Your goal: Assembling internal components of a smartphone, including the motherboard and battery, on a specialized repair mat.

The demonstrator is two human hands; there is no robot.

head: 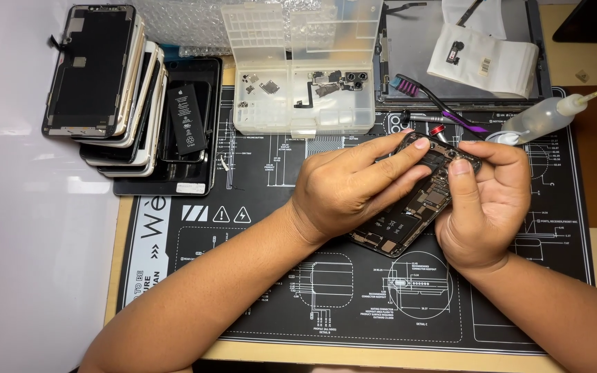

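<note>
An opened phone body (409,221) with its circuit boards showing lies tilted above the black repair mat (354,304), held in both hands. My left hand (347,190) wraps over its left side, fingers stretched toward the top end. My right hand (488,207) grips the right side, thumb pressing on the camera corner (461,160). The middle of the phone is hidden under my left fingers.
A stack of phone screens (105,90) and a loose battery (186,117) lie at the left. A clear parts box (302,69) sits at the back centre. A brush (430,100), a squeeze bottle (544,117) and a white cloth (485,59) lie at the back right.
</note>
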